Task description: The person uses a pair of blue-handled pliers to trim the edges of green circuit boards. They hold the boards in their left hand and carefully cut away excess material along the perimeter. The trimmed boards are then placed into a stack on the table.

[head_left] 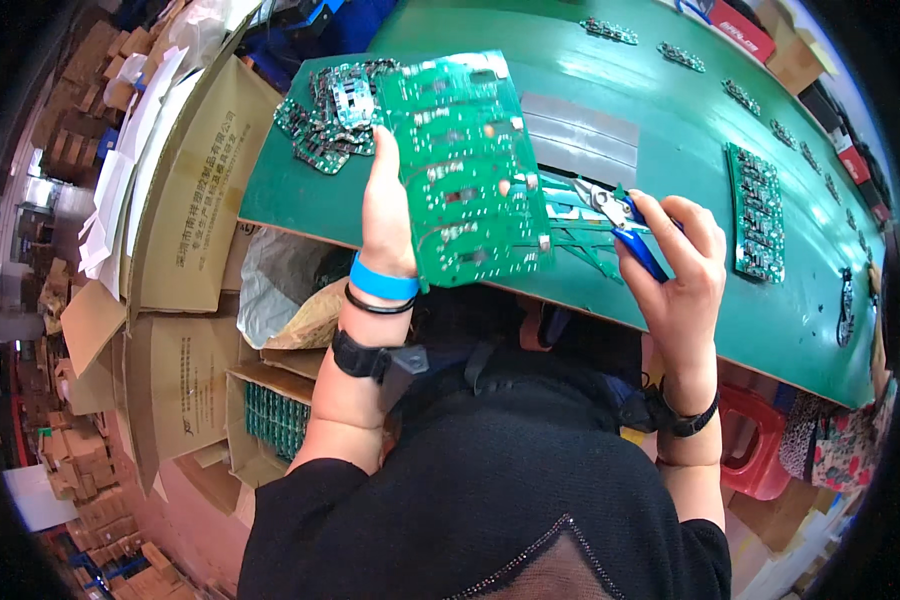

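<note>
A large green circuit board panel (460, 170) is tilted up above the table, held along its left edge by my left hand (386, 205). The thumb lies on the near face; the other fingers are hidden behind the panel. To its right, my right hand (685, 255) is closed around the blue handles of a pair of cutting pliers (625, 225). Their metal jaws point left toward the panel's right edge, where I cannot tell whether they touch. Below the jaws, narrow green offcut strips (585, 245) lie on the table.
Small populated boards (325, 115) are heaped at the table's left. Another board panel (757, 215) lies at right, with rows of small boards (682, 57) beyond. Grey strips (580, 135) sit behind the pliers. Cardboard boxes (185, 190) stand left; a carton holds stacked panels (275, 420). A red stool (753, 440) is lower right.
</note>
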The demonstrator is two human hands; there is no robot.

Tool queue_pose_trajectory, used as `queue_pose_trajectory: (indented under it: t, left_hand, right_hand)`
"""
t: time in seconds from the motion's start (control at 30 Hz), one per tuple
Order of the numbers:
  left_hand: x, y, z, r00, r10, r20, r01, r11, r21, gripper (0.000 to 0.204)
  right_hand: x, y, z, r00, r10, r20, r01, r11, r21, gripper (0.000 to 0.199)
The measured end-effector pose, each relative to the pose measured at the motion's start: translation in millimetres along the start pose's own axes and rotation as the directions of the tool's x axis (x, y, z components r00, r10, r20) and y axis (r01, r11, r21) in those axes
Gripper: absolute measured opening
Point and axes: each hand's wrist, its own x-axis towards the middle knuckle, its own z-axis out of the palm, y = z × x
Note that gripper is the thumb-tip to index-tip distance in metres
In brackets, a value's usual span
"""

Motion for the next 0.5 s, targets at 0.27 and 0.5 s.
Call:
queue_pose_trajectory:
  t: [0.27,0.5]
  left_hand:
    - [-15,-31,-1,0.999,-0.044,0.014,0.046,0.983,-0.176,0.070]
    - [-8,-39,-17,0.965,0.007,0.261,0.086,0.936,-0.343,0.078]
  right_hand:
    - [2,4,17,0.996,0.036,0.087,-0.030,0.997,-0.067,0.050]
    - [-2,6,10,0.996,0.054,0.067,-0.050,0.997,-0.065,0.060]
